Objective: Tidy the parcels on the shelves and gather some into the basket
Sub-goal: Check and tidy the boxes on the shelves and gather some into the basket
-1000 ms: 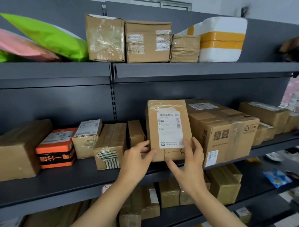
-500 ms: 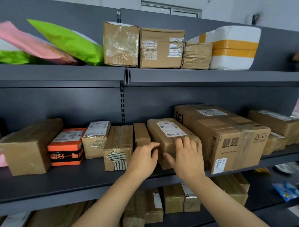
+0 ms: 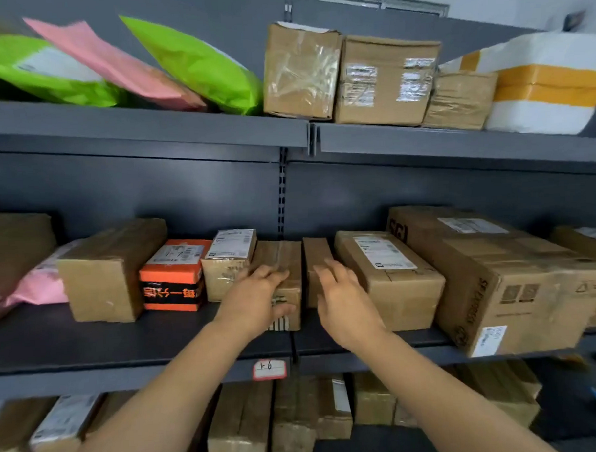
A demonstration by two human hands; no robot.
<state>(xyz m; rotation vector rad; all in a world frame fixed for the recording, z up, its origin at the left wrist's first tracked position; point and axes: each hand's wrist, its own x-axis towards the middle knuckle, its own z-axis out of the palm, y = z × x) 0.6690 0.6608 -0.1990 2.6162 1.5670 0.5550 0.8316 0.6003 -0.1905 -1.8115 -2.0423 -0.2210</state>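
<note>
Dark grey metal shelving (image 3: pixel 142 130) with slotted upright (image 3: pixel 282 192); white wall (image 3: pixel 505 5) behind, window frame (image 3: pixel 382 0) near top

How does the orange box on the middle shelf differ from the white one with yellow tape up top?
The orange box is small, printed orange and black; the white box looks bigger, with yellow tape bands. The orange box sits on the middle shelf, the white box at the right end of the top shelf. A shipping label shows on the orange box, none on the white box. Both rest flat.

Hands (image 3: pixel 255 303) (image 3: pixel 344 305) leftward; left on taped box (image 3: pixel 281 255)
</note>
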